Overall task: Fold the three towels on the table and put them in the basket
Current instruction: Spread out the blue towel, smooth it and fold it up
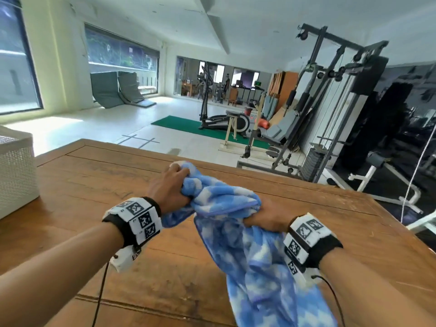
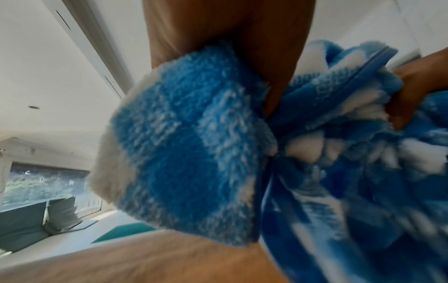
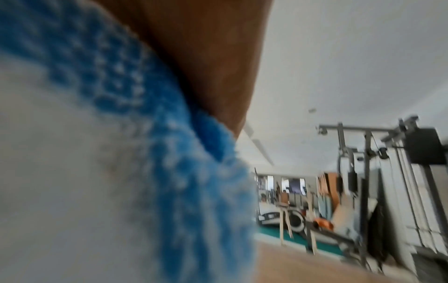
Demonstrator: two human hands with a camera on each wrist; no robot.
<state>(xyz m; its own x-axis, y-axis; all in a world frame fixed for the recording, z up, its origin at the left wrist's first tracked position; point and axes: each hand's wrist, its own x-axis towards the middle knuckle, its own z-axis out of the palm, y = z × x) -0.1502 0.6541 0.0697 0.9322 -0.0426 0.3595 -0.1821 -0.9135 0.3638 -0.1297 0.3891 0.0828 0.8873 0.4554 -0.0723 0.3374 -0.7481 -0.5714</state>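
Above table (image 1: 70,185): both hands bunch towel (image 1: 236,220); basket (image 1: 16,171) far left.

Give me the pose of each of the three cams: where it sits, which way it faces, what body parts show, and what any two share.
Head: on the head, looking forward and down over the wooden table into a gym; shows both forearms, left hand and right hand gripping the blue towel; white basket at left edge.
Left wrist: under the left hand, looking along it, tilted up to the ceiling; right hand also shows.
Right wrist: under the right hand, facing the weight machine; blurred.
Shared: all three see the towel.
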